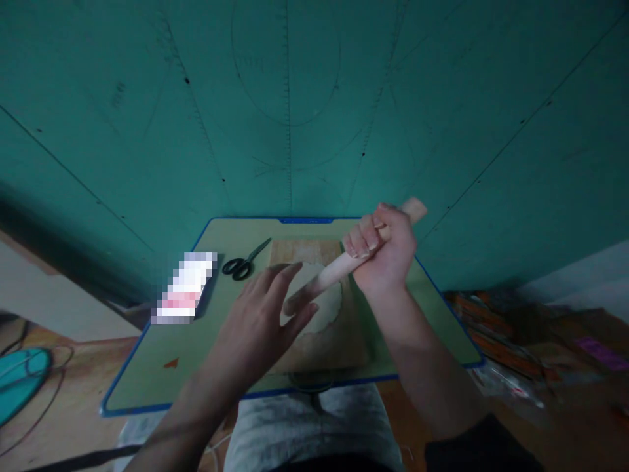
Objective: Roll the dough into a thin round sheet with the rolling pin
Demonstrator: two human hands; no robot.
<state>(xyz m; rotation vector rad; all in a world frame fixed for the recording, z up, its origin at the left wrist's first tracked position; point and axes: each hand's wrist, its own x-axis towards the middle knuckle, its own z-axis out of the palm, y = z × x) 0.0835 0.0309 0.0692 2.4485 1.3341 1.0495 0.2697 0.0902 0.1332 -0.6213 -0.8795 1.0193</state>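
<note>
A wooden rolling pin (339, 270) slants above the board, its near end low toward the left and its far end raised to the right. My right hand (386, 246) is wrapped round the pin's upper part. Beneath it a flat, roundish sheet of pale dough (324, 314) lies on a wooden board (344, 351). My left hand (268, 308) hovers at the dough's left side, thumb and fingers apart around the pin's lower end, without a visible grip on it. Part of the dough is hidden by this hand and the pin.
Black scissors (243, 263) lie left of the board on the blue-edged table (196, 367). A blurred-out phone-like rectangle (187, 288) sits near the left edge, with a small orange scrap (171, 362) below it. A green wall (314, 164) rises directly behind the table.
</note>
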